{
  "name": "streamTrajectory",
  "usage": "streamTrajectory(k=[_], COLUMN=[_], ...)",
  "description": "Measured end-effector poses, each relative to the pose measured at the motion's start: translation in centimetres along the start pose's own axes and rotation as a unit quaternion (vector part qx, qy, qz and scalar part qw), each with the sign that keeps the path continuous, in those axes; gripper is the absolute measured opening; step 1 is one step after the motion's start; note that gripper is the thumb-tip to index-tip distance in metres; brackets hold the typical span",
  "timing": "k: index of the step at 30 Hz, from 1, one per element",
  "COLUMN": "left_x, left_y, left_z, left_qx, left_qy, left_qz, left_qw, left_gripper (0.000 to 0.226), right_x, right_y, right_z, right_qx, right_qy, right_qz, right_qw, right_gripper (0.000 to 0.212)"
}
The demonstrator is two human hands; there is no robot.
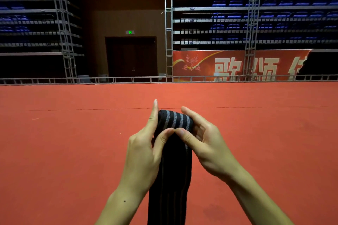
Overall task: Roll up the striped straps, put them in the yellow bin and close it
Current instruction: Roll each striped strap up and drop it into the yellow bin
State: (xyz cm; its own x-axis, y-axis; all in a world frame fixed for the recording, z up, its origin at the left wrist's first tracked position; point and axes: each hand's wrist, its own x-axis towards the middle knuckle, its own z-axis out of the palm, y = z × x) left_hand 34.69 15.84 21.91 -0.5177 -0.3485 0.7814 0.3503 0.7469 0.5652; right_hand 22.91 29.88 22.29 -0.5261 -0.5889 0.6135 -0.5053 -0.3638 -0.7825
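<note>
Your left hand (144,150) and right hand (203,140) clamp the rolled end of the black, grey-striped woven strap (173,120) between them, thumbs pressing its near side; its loose tail hangs below your wrists

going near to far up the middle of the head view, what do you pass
hanging tail of the striped strap → rolled part of the strap held by both hands → red carpet → metal railing → dark door
</note>
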Motion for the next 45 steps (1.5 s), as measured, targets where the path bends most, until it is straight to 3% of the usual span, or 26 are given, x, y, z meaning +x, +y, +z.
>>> streamTrajectory(k=[7,9,12,16,25,30,36,40,45], left_x=[0.8,1.3,2.0,2.4,1.7,1.2,0.9,0.8,0.9], left_y=[0.4,0.3,0.9,1.1,1.2,1.0,0.7,0.4,0.3], left_z=[-1.2,-1.4,-1.6,-1.9,-1.2,-1.0,-1.5,-1.7,-2.0], left_qx=[0.015,-0.044,-0.156,-0.213,-0.229,-0.241,-0.25,-0.248,-0.216], left_qy=[-0.069,-0.081,-0.109,-0.133,-0.121,-0.139,-0.151,-0.138,-0.145], left_qz=[-0.046,-0.095,-0.159,-0.201,-0.175,-0.173,-0.168,-0.15,-0.104], left_qw=[0.996,0.991,0.969,0.947,0.95,0.945,0.941,0.947,0.96], left_gripper=[0.062,0.046,0.048,0.036,0.034,0.038,0.047,0.051,0.052], right_x=[0.0,-0.1,-0.4,-0.6,-1.1,-1.7,-2.2,-1.6,-1.2], right_y=[-0.7,-0.9,-1.1,-0.7,0.6,0.8,0.2,-0.6,-0.9], right_z=[-0.9,-0.7,-0.4,-0.6,0.7,1.3,0.7,-0.6,-1.3], right_qx=[-0.031,-0.055,-0.049,-0.012,0.03,-0.018,-0.023,-0.041,-0.126], right_qy=[0.062,0.058,0.04,0.041,0.046,0.053,0.0,-0.024,0.001], right_qz=[-0.032,-0.046,-0.057,-0.072,-0.084,-0.086,-0.046,0.012,-0.005], right_qw=[0.997,0.996,0.996,0.996,0.995,0.995,0.999,0.999,0.992], right_gripper=[0.044,0.041,0.035,0.032,0.036,0.061,0.079,0.057,0.042])
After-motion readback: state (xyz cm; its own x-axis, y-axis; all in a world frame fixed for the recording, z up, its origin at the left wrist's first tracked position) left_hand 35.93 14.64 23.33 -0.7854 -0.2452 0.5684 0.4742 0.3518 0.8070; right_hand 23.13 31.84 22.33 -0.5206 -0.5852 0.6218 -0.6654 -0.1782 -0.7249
